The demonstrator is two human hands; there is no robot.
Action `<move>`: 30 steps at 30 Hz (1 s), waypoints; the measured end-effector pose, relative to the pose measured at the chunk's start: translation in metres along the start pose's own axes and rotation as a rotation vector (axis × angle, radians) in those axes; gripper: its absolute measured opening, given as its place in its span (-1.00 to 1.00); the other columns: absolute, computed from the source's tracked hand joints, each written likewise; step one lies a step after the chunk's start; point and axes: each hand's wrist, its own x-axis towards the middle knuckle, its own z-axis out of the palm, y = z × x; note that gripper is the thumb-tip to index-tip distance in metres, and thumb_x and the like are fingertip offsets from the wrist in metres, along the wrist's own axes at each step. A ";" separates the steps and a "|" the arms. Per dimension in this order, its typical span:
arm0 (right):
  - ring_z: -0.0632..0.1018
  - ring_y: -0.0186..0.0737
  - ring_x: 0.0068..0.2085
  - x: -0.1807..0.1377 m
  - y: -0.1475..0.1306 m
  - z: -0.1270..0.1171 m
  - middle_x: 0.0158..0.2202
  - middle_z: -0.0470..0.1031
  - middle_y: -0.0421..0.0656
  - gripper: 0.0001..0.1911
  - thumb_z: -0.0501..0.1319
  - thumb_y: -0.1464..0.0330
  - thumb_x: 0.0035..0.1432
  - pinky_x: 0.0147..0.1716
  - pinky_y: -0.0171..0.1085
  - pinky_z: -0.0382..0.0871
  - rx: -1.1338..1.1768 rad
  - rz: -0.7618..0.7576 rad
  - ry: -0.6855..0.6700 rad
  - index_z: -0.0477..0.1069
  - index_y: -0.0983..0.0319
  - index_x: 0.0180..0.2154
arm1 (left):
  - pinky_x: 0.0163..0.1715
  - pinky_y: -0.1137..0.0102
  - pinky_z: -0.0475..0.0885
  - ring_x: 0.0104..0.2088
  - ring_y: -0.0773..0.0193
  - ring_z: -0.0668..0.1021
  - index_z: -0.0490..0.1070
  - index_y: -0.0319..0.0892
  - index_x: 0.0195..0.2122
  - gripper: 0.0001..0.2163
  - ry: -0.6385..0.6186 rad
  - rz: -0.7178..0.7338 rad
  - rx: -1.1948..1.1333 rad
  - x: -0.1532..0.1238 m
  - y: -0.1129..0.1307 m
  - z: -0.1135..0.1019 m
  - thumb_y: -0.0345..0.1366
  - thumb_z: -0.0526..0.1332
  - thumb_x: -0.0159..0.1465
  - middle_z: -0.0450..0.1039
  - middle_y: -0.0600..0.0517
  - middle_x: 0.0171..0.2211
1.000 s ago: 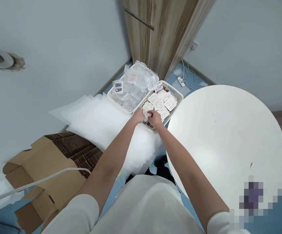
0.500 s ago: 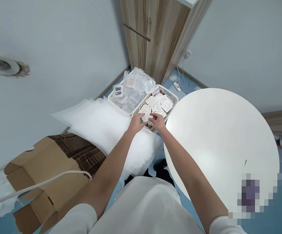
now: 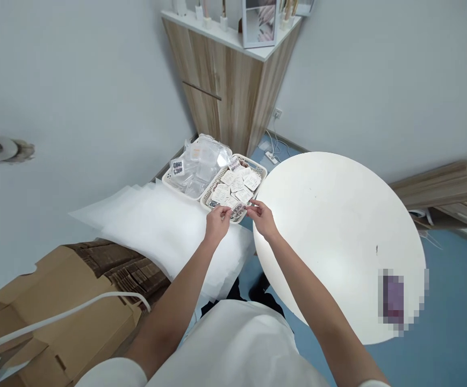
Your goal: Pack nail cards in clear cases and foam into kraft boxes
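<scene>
Head view: both hands at the near edge of the right-hand white basket (image 3: 253,160). Left hand (image 3: 217,222): fingers curled, thumb and fingertips drawn into a pinch at the left side of a small card with dark patterned pieces (image 3: 238,210). Right hand (image 3: 261,217): thumb and forefinger nearly together at the card's right side, other fingers bent. Card is between the two sets of fingertips, above the basket's near edge, towards its near right corner; pieces too small to identify.

White printed cards (image 3: 237,184) lie loose and overlapping across the same basket; one patterned packet (image 3: 234,163) at its far left corner. Second white basket (image 3: 180,192) adjoins on the left, heaped with clear plastic packs (image 3: 207,166); another patterned packet (image 3: 177,166) by its left edge.

White translucent sheets (image 3: 148,226), stacked, spread below the baskets. Flattened cardboard boxes (image 3: 64,306) left of these, white strip (image 3: 76,310) across them. Round white table (image 3: 322,215) to the right; blurred purple object (image 3: 394,295) near its right edge. Wood-grain cabinet (image 3: 217,70) behind the baskets, framed picture (image 3: 259,24) at its top's front corner.
</scene>
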 end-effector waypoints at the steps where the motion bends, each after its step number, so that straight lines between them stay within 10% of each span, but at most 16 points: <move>1: 0.48 -0.34 -0.36 -0.010 -0.002 -0.009 -0.24 0.46 -0.12 -0.58 0.16 0.28 -0.03 -0.26 -0.24 0.36 -0.001 -0.005 0.011 0.25 0.21 -0.07 | -0.30 0.40 0.37 -0.35 0.29 0.48 0.40 -0.21 -0.33 -0.83 0.005 -0.067 -0.071 -0.005 0.004 0.005 -0.25 0.11 0.12 0.44 -0.01 -0.38; 14: 0.49 -0.26 -0.39 -0.149 0.035 -0.118 -0.39 0.45 -0.16 -0.56 0.23 0.18 -0.11 -0.28 -0.18 0.35 0.165 0.065 0.179 0.32 0.20 -0.16 | -0.31 0.42 0.38 -0.45 0.39 0.47 0.35 -0.21 -0.46 -0.76 -0.335 -0.443 -0.735 -0.110 0.067 0.093 -0.19 0.31 -0.10 0.40 0.05 -0.48; 30: 0.41 -0.33 -0.48 -0.241 0.063 -0.223 -0.43 0.45 -0.17 -0.72 0.15 0.22 -0.05 -0.42 -0.27 0.30 0.105 0.005 0.304 0.43 0.23 -0.30 | -0.33 0.40 0.32 -0.31 0.27 0.48 0.41 -0.12 -0.23 -0.70 -0.585 -0.215 -0.324 -0.178 0.120 0.175 -0.15 0.22 0.00 0.44 -0.01 -0.33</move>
